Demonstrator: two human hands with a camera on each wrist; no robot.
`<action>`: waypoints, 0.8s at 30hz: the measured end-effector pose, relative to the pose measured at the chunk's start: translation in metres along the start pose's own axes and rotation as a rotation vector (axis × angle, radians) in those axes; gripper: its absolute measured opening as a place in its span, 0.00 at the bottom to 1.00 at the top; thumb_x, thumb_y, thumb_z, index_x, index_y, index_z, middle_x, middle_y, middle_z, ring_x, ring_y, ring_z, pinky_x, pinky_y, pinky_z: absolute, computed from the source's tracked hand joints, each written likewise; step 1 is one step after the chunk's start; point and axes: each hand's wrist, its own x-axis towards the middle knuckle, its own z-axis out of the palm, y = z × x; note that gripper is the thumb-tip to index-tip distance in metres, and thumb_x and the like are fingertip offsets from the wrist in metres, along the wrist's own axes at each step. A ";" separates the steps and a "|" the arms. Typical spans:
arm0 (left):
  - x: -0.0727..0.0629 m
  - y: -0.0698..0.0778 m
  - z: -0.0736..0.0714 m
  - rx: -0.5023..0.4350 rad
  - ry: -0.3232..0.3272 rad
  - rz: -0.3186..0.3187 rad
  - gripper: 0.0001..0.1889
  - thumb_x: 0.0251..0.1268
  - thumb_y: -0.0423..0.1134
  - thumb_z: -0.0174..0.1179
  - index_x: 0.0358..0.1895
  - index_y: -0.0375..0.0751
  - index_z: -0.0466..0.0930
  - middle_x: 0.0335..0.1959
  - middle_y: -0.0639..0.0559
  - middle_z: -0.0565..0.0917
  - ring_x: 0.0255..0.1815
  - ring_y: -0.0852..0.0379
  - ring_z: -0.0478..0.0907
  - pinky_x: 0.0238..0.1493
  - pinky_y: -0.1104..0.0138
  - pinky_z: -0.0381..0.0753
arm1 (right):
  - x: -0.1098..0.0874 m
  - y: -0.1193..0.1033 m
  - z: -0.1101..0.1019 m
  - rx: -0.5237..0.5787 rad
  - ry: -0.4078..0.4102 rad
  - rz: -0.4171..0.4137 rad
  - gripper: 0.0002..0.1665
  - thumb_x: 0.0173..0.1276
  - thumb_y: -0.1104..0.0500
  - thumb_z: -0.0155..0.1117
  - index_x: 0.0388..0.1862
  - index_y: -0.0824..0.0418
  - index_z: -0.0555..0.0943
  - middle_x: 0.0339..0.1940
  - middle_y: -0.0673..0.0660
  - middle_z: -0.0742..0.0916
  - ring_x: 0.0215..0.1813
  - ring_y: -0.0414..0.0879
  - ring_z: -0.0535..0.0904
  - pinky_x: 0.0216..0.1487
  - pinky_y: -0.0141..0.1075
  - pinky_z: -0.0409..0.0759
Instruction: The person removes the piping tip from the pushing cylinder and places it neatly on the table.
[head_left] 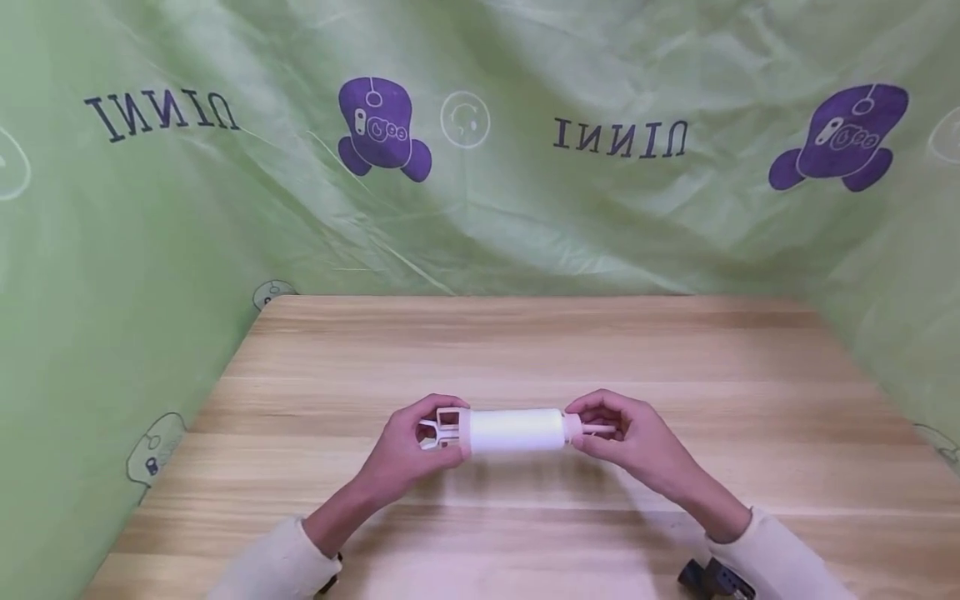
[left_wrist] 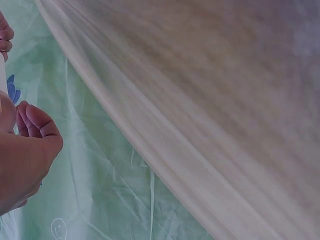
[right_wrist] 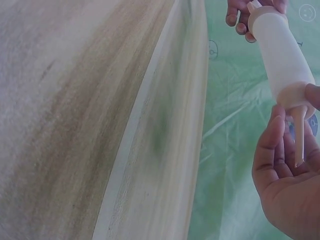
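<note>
A white cylinder with pale pink end pieces (head_left: 516, 430) lies level between both hands above the table. Its left end carries an open frame of thin bars (head_left: 444, 427); from the right end juts a slim pink spout-like stem (right_wrist: 299, 137). My left hand (head_left: 408, 446) grips the left pink collar, thumb on the near side and fingers on the far side. At the other end, my right hand (head_left: 630, 433) pinches the right pink collar, with the stem running toward the palm. In the left wrist view, the cylinder is mostly cut off beside the left hand (left_wrist: 27, 160).
Below the hands is a light wood-grain table (head_left: 525, 350). A green cloth backdrop (head_left: 480, 217) with purple prints rises behind it and along both sides. Near the right cuff a dark device (head_left: 716, 579) shows at the lower frame edge.
</note>
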 end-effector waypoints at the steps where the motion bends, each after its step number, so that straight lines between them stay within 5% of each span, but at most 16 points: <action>1: 0.001 0.000 0.001 -0.004 0.003 0.000 0.21 0.54 0.36 0.73 0.53 0.44 0.81 0.47 0.48 0.84 0.45 0.45 0.79 0.45 0.61 0.79 | 0.000 -0.001 -0.001 -0.009 0.000 -0.004 0.18 0.61 0.67 0.73 0.50 0.67 0.81 0.46 0.61 0.85 0.47 0.48 0.84 0.43 0.38 0.84; 13: 0.001 0.005 0.002 -0.006 0.013 -0.015 0.21 0.54 0.35 0.73 0.53 0.43 0.81 0.45 0.47 0.83 0.45 0.46 0.78 0.45 0.61 0.78 | -0.001 -0.002 -0.005 -0.008 -0.029 0.002 0.20 0.64 0.66 0.72 0.54 0.68 0.79 0.48 0.62 0.84 0.49 0.49 0.83 0.45 0.38 0.83; 24: 0.003 0.006 0.002 0.000 0.015 -0.030 0.21 0.54 0.35 0.73 0.53 0.43 0.81 0.46 0.47 0.83 0.47 0.45 0.78 0.46 0.57 0.78 | 0.003 -0.003 -0.007 0.026 -0.070 0.068 0.17 0.72 0.61 0.65 0.55 0.70 0.78 0.39 0.61 0.88 0.39 0.50 0.85 0.40 0.40 0.83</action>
